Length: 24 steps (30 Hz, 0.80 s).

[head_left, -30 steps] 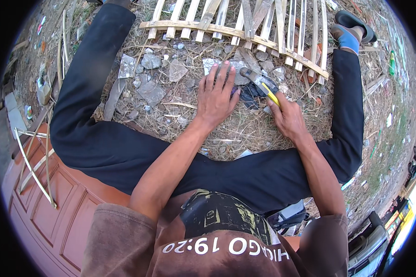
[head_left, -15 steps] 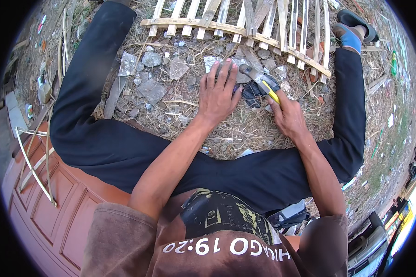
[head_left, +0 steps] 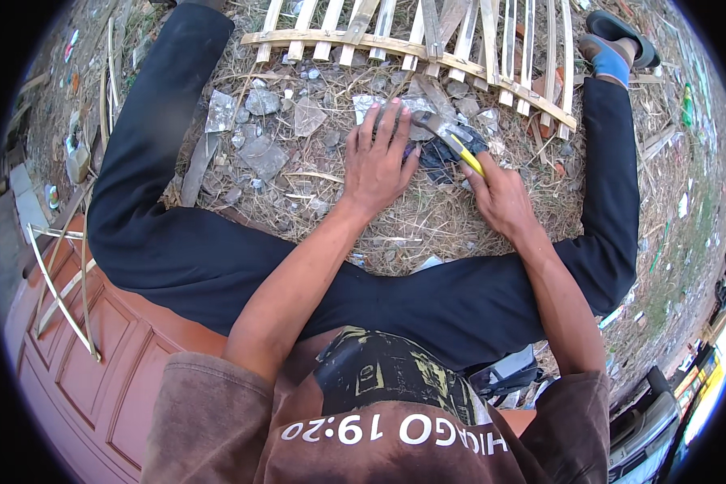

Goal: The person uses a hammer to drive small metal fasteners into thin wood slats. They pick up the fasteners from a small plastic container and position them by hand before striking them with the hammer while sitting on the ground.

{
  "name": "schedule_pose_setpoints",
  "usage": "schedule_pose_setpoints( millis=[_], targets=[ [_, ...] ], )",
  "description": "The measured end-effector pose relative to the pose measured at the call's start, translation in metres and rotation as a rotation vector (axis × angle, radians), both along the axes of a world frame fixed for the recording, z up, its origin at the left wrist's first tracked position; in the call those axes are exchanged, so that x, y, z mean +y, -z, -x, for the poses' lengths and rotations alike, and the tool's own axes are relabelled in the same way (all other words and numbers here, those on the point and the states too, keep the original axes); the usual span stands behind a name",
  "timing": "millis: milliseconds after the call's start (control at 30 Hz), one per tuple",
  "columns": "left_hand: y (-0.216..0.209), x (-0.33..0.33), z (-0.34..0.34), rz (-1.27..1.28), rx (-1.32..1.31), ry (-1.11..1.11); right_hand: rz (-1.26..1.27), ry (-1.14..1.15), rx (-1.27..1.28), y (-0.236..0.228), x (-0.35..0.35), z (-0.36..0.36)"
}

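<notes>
"So, in the head view, what is the right hand (head_left: 500,194) doing?"

"It's gripping the hammer (head_left: 453,140), whose head is showing just beside the left hand (head_left: 377,165)."

"And that left hand?"

"It's facing palm down, fingers stretching out; I can't tell what's lying beneath. Slats (head_left: 371,40) are lying beyond both hands."
</notes>
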<state>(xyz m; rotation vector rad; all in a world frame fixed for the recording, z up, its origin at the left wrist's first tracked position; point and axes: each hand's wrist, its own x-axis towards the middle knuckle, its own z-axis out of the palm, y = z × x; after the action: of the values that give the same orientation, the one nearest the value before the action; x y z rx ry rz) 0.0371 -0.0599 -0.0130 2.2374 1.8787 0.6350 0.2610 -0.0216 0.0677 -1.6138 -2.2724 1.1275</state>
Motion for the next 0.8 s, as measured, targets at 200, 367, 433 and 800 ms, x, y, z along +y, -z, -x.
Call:
schedule_pose_setpoints(
  millis=[200,367,433,800],
  targets=[
    [0.000,0.000,-0.003,0.014,-0.005,0.005,-0.030,-0.009,-0.060,0.003,-0.001,0.002],
    [0.000,0.003,-0.003,-0.003,-0.013,0.009,-0.036,0.053,0.078,0.001,-0.002,-0.001],
    [0.000,0.001,-0.002,0.005,-0.010,0.008,-0.024,0.051,0.112,-0.005,-0.002,0.000],
    [0.002,0.000,-0.003,-0.014,-0.014,0.013,-0.088,-0.017,-0.049,0.003,-0.002,-0.004]
  ],
)
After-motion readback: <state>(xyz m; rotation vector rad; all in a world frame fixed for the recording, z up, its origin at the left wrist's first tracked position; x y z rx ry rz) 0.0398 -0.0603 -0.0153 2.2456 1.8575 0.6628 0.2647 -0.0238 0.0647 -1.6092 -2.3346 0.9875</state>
